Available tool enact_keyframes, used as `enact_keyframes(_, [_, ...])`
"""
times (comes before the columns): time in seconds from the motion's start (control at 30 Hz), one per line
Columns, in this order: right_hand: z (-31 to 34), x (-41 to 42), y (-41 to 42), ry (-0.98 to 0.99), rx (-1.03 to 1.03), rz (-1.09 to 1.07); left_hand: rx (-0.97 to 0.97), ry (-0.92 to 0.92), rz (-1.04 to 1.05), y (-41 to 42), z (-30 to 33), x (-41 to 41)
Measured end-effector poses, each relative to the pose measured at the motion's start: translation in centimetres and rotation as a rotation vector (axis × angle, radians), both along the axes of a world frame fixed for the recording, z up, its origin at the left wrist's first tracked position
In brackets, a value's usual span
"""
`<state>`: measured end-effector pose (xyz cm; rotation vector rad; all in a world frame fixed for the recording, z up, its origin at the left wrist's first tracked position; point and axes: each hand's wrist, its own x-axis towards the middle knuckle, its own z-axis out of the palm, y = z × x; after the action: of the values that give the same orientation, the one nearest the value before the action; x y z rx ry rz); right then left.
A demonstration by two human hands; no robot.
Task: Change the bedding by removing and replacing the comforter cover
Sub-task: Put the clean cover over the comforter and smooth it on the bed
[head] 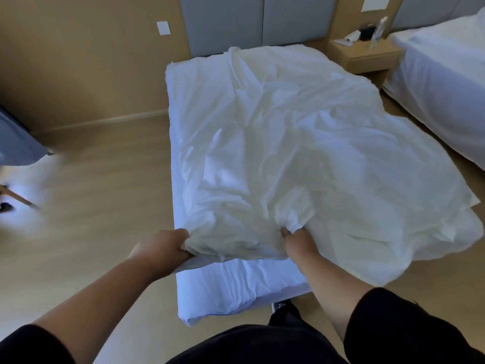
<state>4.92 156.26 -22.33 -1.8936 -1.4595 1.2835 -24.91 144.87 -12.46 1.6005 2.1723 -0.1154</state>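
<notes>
White comforter (288,143) lay crumpled across the bed (223,290), spilling off its right side. Both hands — left hand (164,249), right hand (298,239) — clenched bunched fabric at the bed's foot, likely to pull it straight.

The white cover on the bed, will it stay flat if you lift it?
Probably not. The cover looks floppy: it bunches where both hands grip it. It likely feels light, and its right side already droops off the bed.

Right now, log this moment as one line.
left hand: grips comforter edge | right hand: grips comforter | comforter: crumpled on bed
</notes>
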Motion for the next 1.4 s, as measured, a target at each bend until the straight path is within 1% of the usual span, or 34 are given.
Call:
enact_keyframes(0.1, [1.6,2.0,-0.5,-0.151,0.035,0.076,0.011,0.091,-0.084,-0.2,0.8,-0.4])
enact_keyframes(0.2, [6.4,4.7,-0.1,-0.248,0.036,0.155,0.073,0.234,-0.214,0.4,2.9,-0.7])
enact_keyframes(0.27, [11.0,6.5,0.8,-0.362,0.129,0.173,0.195,0.307,-0.284,1.2,4.8,-0.7])
enact_keyframes(0.3, [13.6,7.3,1.3,-0.386,0.204,0.122,0.274,0.334,-0.308,1.7,6.0,-0.6])
enact_keyframes(0.33, [16.1,8.2,1.5,-0.349,0.278,0.030,0.370,0.356,-0.328,2.2,7.4,-0.5])
enact_keyframes(0.37, [18.0,9.2,1.5,-0.258,0.343,-0.088,0.477,0.376,-0.352,2.7,8.7,-0.5])
enact_keyframes(0.4, [19.3,10.1,1.3,-0.127,0.381,-0.211,0.586,0.394,-0.374,3.1,9.9,-0.8])
enact_keyframes(0.43, [19.8,10.9,0.8,0.038,0.383,-0.333,0.682,0.407,-0.380,3.4,10.9,-1.1])
enact_keyframes(0.47, [19.2,11.6,0.1,0.211,0.331,-0.447,0.723,0.412,-0.367,3.4,11.4,-1.7])
enact_keyframes(0.5, [17.6,12.0,-0.7,0.364,0.226,-0.526,0.692,0.418,-0.346,3.1,11.5,-2.2])
enact_keyframes(0.53, [15.3,12.1,-1.7,0.493,0.116,-0.580,0.602,0.416,-0.326,2.4,10.8,-2.7])
enact_keyframes(0.6, [10.4,11.8,-4.1,0.689,-0.097,-0.637,0.399,0.380,-0.306,0.7,7.8,-3.1])
enact_keyframes(0.67, [7.3,11.7,-6.0,0.899,-0.216,-0.703,0.298,0.322,-0.283,-1.1,4.8,-3.3])
enact_keyframes(0.73, [6.2,12.9,-6.9,1.057,-0.234,-0.712,0.234,0.301,-0.251,-2.6,2.7,-4.0])
enact_keyframes(0.8, [6.7,15.0,-7.2,1.161,-0.239,-0.657,0.154,0.292,-0.199,-4.0,1.2,-5.3])
enact_keyframes(0.87, [7.4,17.1,-7.0,1.216,-0.159,-0.666,0.125,0.270,-0.142,-5.3,-0.3,-6.7])
enact_keyframes(0.93, [7.6,19.5,-6.7,1.237,-0.030,-0.775,0.144,0.255,-0.084,-6.5,-1.5,-8.3])
enact_keyframes(0.97, [7.3,20.7,-6.8,1.239,0.005,-0.823,0.159,0.254,-0.058,-7.0,-1.9,-9.1])
enact_keyframes(1.0, [6.9,21.7,-7.1,1.218,-0.002,-0.870,0.171,0.247,-0.033,-7.5,-2.3,-9.8])
enact_keyframes(1.07, [5.7,22.8,-8.2,1.113,-0.127,-0.880,0.194,0.249,0.000,-8.6,-3.0,-10.9])
enact_keyframes(1.17, [3.5,21.9,-11.1,0.804,-0.368,-0.726,0.211,0.292,-0.001,-9.8,-3.6,-11.3])
enact_keyframes(1.23, [1.2,21.0,-13.5,0.559,-0.480,-0.616,0.194,0.279,-0.016,-10.2,-4.2,-10.5])
enact_keyframes(1.3, [-1.3,20.5,-15.2,0.345,-0.543,-0.518,0.128,0.328,-0.056,-10.8,-5.3,-9.0])
enact_keyframes(1.4, [-3.7,20.4,-16.5,0.127,-0.586,-0.498,-0.015,0.460,-0.097,-12.2,-8.5,-7.0])
